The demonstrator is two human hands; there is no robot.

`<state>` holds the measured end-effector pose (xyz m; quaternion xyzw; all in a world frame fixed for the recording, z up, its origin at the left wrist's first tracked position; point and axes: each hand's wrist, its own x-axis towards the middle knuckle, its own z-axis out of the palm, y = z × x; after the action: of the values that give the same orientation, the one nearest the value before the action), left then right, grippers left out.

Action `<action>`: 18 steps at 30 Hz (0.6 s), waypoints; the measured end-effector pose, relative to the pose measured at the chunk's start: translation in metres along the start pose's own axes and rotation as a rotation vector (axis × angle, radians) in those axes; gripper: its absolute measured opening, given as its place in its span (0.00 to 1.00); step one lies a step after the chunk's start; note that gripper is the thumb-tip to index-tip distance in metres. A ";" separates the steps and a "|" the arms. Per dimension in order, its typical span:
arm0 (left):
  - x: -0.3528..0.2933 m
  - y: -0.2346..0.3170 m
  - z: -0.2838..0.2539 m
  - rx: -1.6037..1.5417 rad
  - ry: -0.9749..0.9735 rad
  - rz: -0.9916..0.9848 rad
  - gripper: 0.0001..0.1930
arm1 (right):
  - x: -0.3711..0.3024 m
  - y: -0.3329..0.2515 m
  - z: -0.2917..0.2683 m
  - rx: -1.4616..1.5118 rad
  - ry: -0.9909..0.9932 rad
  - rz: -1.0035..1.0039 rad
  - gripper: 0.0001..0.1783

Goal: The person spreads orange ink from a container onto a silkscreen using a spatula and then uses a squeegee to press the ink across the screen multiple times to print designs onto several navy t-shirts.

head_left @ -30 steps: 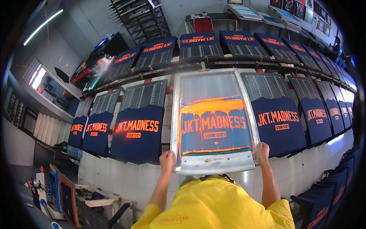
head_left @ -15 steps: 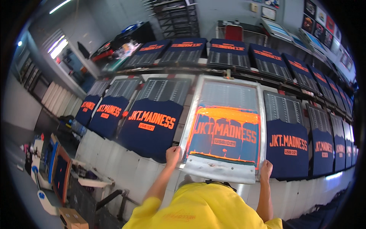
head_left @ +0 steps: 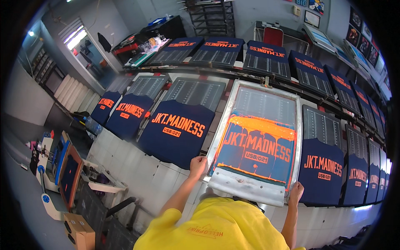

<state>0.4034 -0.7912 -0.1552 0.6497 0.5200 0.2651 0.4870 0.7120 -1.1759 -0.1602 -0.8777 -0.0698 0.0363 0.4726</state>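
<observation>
A screen-printing frame (head_left: pixel 228 109) with metal edges lies in front of me over a pallet in the near row. Bright orange ink (head_left: pixel 261 127) is pooled in a band across the upper middle of its mesh, and block lettering shows below it. A wide bolted metal plate (head_left: pixel 246 186) spans the frame's near end. My left hand (head_left: pixel 198 166) is closed on the frame's left edge near the lower corner. On the opposite edge my right hand (head_left: pixel 296 191) is closed at the lower right corner. The fingertips of both hands are partly hidden.
Dark blue shirts printed in orange lie on pallets to the left (head_left: pixel 178 127) and right (head_left: pixel 321 166). Another row of shirt-covered pallets (head_left: pixel 266 60) stands behind a dark rail. At lower left are a cardboard box (head_left: pixel 79 233) and a press-like machine (head_left: pixel 68 175).
The view has shifted, so the scene sits further right and slightly tilted. Both hands keep their hold on the frame, which stays over the same pallet.
</observation>
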 end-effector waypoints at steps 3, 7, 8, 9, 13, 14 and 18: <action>0.000 -0.003 -0.001 -0.018 -0.005 0.012 0.16 | 0.000 -0.003 -0.002 0.000 -0.019 -0.003 0.15; 0.000 0.000 0.000 -0.004 0.014 0.017 0.15 | -0.002 -0.007 -0.001 -0.008 -0.003 -0.007 0.14; 0.000 -0.001 -0.001 0.002 0.017 0.023 0.15 | -0.003 -0.008 -0.001 -0.012 0.003 -0.006 0.14; 0.001 -0.002 -0.001 0.007 0.019 0.029 0.15 | -0.004 -0.009 0.000 -0.007 -0.003 0.000 0.14; 0.004 -0.011 -0.005 -0.003 0.021 -0.002 0.16 | -0.005 -0.011 0.004 0.025 -0.011 0.004 0.14; 0.005 -0.012 -0.006 -0.002 0.022 -0.012 0.16 | -0.005 -0.010 0.005 0.036 -0.010 -0.001 0.14; 0.005 -0.012 -0.004 -0.032 0.021 0.007 0.15 | -0.004 -0.006 0.002 -0.006 -0.051 0.011 0.15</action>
<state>0.3966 -0.7849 -0.1649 0.6409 0.5184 0.2819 0.4909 0.7077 -1.1713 -0.1564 -0.8783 -0.0772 0.0612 0.4678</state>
